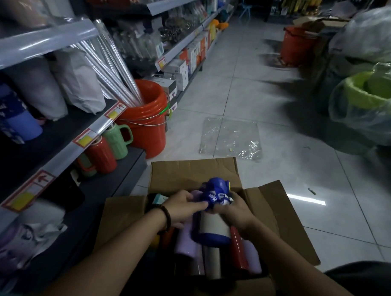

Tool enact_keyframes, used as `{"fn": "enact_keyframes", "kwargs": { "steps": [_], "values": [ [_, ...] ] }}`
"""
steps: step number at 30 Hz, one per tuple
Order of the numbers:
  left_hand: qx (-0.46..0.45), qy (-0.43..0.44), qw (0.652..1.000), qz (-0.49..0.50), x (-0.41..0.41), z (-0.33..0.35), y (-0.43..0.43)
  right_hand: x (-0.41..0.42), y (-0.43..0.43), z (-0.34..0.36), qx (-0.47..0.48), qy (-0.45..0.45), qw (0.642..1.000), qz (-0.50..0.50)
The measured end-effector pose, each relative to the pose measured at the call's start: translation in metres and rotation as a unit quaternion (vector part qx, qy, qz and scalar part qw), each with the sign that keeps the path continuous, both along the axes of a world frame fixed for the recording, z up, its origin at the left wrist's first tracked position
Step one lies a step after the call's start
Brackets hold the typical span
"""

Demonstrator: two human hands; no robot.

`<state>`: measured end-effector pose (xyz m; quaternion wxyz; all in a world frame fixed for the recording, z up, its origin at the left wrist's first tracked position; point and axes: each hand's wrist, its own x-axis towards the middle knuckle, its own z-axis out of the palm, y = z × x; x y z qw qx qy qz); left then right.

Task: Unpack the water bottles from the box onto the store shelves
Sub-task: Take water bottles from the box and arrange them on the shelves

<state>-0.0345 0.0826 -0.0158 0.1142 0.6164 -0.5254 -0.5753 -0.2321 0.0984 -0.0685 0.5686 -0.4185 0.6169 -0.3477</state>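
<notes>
Two hands over open brown cardboard box [192, 173], both on white water bottle with blue cap and base [213, 228], lying atop other bottles in box. Left hand [183, 207] pinching blue printed strap [218, 195]; right hand [235, 210] curled round bottle near cap. Lilac bottle [184, 241] and red bottle [238, 250] packed alongside. Side flaps splayed outward. Grey shelf edge [64, 150] close on left, red ribbed mug [101, 154] and green ribbed mug [117, 139] beneath. Orange plastic bucket [145, 129] beyond box, against shelving. Clear plastic sheet [229, 137] on pale tiled floor [243, 84]; open aisle ahead. Bagged green basin [365, 97] crowding right side.
</notes>
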Motion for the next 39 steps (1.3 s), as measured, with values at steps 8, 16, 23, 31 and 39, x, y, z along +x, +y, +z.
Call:
{"fn": "enact_keyframes", "kwargs": {
  "steps": [8, 16, 23, 31, 39],
  "values": [
    [-0.013, 0.226, 0.972, 0.068, 0.011, 0.013, 0.000, 0.027, -0.010, 0.030, -0.085, -0.143, 0.985, 0.037],
    [-0.079, 0.175, 0.968, 0.159, 0.046, 0.003, -0.008, 0.039, -0.022, 0.033, -0.043, -0.135, 0.989, 0.048],
    [-0.124, 0.132, 0.950, 0.256, 0.069, 0.019, -0.009, 0.049, -0.014, -0.014, 0.016, 0.274, 0.962, 0.009],
    [-0.167, 0.097, 0.905, 0.379, 0.089, 0.017, -0.019, 0.064, -0.017, -0.054, 0.013, 0.414, 0.903, 0.116],
    [-0.231, 0.071, 0.889, 0.390, 0.120, 0.041, -0.022, 0.071, -0.030, -0.012, -0.042, 0.342, 0.938, 0.045]
  ]
}}
